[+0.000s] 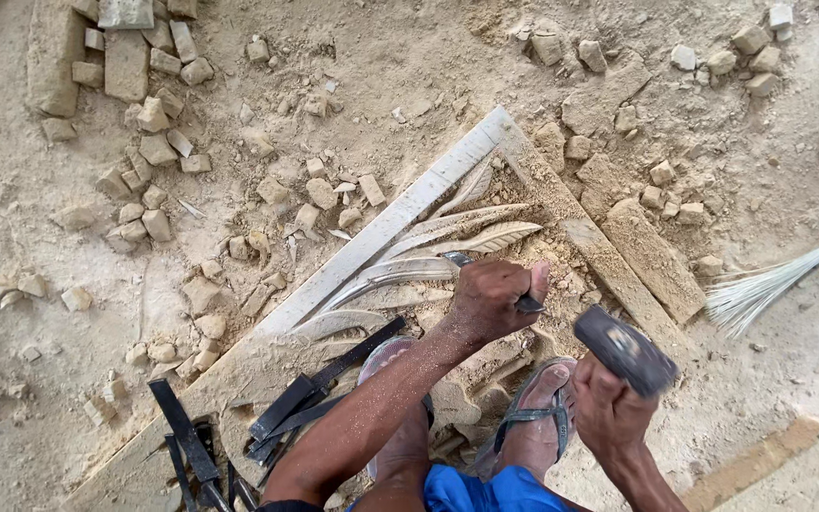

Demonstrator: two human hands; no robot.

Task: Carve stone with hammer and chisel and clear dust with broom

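My left hand (492,297) is closed around a dark metal chisel (460,259), whose tip rests on the carved stone slab (400,220) with leaf-shaped relief. My right hand (609,410) grips a hammer (626,349) with a dark blocky head, raised a short way to the right of the chisel's struck end. Both my feet in sandals (533,417) rest on the slab just below the hands.
Several spare dark chisels (310,393) lie on the slab's lower left. Loose stone chunks (154,118) and dust cover the ground all around. A pale straw broom (770,283) lies at the right. A stone bar (651,258) lies beside the slab's right edge.
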